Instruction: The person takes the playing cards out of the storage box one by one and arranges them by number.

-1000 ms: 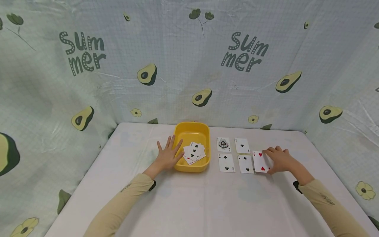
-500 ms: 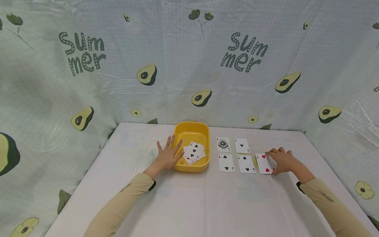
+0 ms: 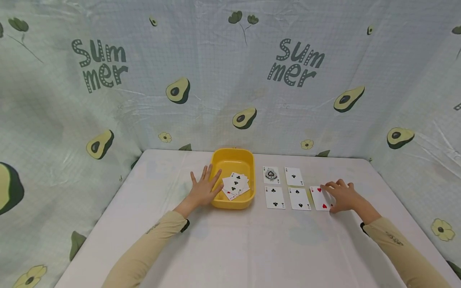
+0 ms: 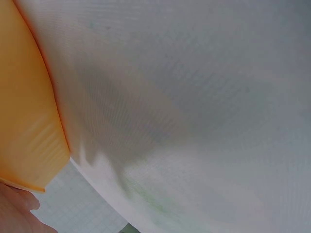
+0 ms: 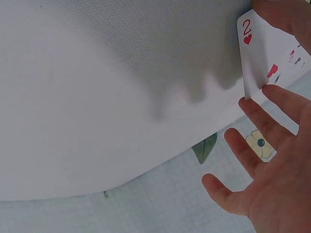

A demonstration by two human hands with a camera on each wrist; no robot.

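Observation:
My left hand [image 3: 205, 188] lies flat with fingers spread against the left wall of a yellow tray [image 3: 233, 153]; the left wrist view shows that tray wall [image 4: 24, 121] close up. A loose pile of playing cards [image 3: 235, 185] lies in the tray. To its right, cards lie face up in rows: the ace of spades [image 3: 271, 175], the ace of clubs [image 3: 293, 176], the two of clubs [image 3: 275, 197] and the two of spades [image 3: 299, 199]. My right hand [image 3: 341, 195] rests its straight fingers on the two of hearts [image 3: 319, 198] at the row's right end. In the right wrist view that card [image 5: 262, 53] lies under my fingers [image 5: 272, 160].
A white cloth covers the table [image 3: 252, 248], whose edges fall away at left, right and front. An avocado-print curtain [image 3: 230, 80] closes the back and both sides. A sleeve [image 3: 399, 244] covers each forearm.
My right hand has slid the two of hearts a little to the right, off the edge of the two of spades. The left hand has stayed still.

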